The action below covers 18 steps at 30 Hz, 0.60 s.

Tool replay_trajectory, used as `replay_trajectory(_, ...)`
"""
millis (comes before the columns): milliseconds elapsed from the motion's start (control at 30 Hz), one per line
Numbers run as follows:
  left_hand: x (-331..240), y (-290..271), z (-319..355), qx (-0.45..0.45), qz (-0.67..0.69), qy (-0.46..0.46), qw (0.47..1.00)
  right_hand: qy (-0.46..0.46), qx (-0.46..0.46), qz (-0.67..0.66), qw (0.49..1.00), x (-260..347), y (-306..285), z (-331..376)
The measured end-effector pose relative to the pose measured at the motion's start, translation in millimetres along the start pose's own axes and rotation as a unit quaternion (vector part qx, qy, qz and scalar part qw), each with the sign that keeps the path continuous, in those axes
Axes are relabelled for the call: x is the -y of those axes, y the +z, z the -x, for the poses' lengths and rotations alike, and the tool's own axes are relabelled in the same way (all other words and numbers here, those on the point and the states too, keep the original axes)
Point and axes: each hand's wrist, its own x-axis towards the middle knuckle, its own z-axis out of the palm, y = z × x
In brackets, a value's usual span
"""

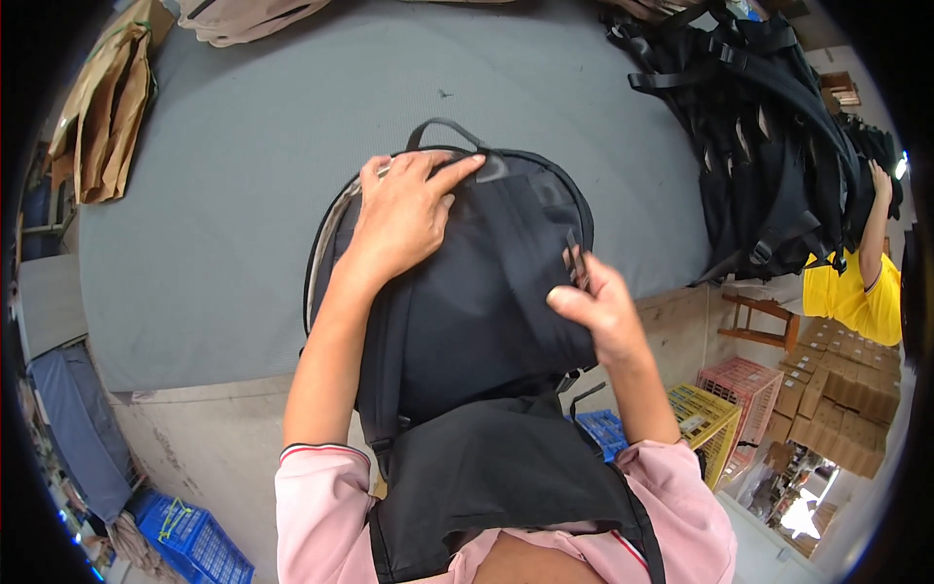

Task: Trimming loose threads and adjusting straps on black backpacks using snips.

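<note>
A black backpack [457,292] leans on the table's front edge in front of me, its straps running down toward my body. My left hand [404,209] grips its upper rim, with the index finger stretched toward the base of the webbing carry handle [448,125]. Pale lining shows along the bag's left edge. At the right side of the bag is my right hand [608,307], its fingers curled around small dark thread snips [573,243]. The snips' pointed tip shows beside the bag's rim; my fingers hide the rest. My right thumb lies over the bag fabric.
The grey-covered table [243,195] spreads ahead. Black backpacks [759,146] are heaped at its right end, with a brown paper bag [112,112] at the left and a beige bag [248,21] at the back. Crates [705,419] stand at lower right, near a person in yellow [856,292].
</note>
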Motion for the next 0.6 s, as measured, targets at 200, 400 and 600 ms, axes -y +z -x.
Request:
replay_trajectory(200, -11, -10, -15, -0.015, 0.006, 0.015, 1.000, -0.058, -0.029, -0.076, 0.995, 34, -13, -62)
replay_trajectory(400, 1, 6, -15, 0.060, -0.001, 0.020, 0.998, -0.112, -0.091, 0.078, 0.987, -6, -27, -126)
replay_trajectory(600, -3, 4, -10, 0.059, 0.012, -0.010, 0.998, -0.142, -0.123, 0.147, 0.971, -17, -33, -139)
